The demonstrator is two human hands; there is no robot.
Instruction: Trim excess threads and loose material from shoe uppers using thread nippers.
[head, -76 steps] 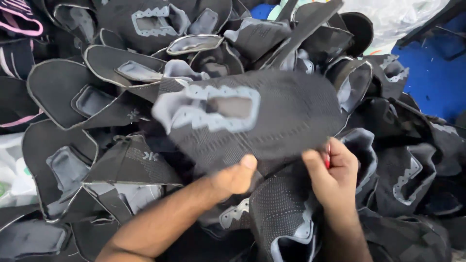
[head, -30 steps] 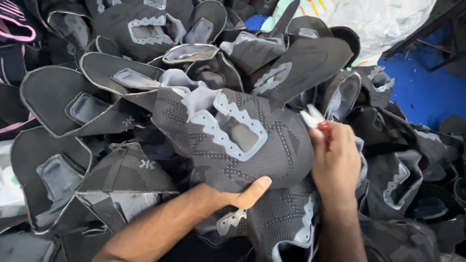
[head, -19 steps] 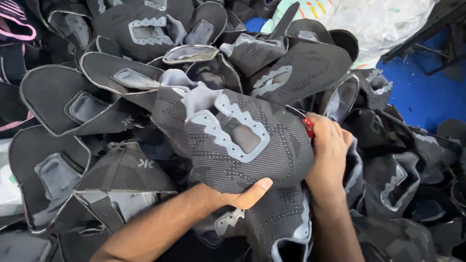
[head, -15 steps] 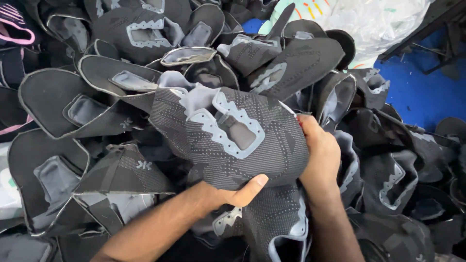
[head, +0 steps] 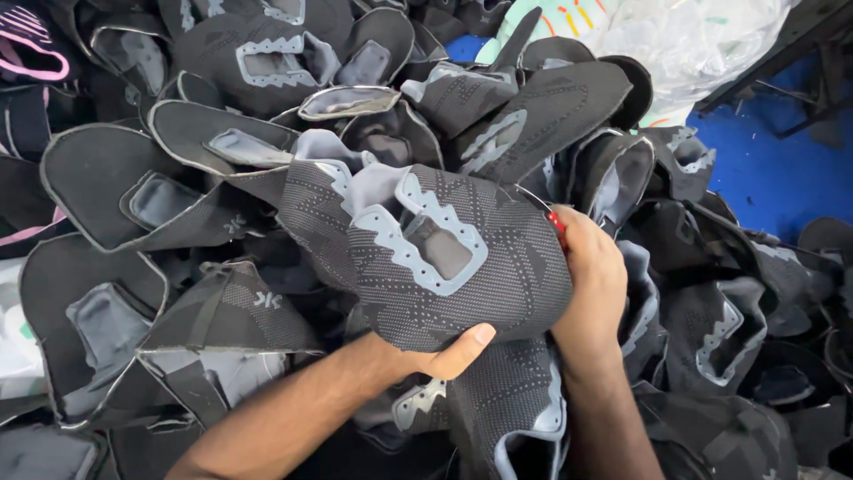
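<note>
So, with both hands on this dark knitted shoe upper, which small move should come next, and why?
Probably bring the small red-handled tool in the right hand down onto the shoe upper's right edge. The left hand already holds the upper from below, thumb on its lower rim, and the tool's tip sits just at that edge. What it would cut or trim is too small to tell.

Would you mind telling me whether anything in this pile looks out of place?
Mostly no: the heap is dark shoe uppers. Only a pink-trimmed piece at the top left differs from the grey-trimmed ones, like the upper held up.
</note>
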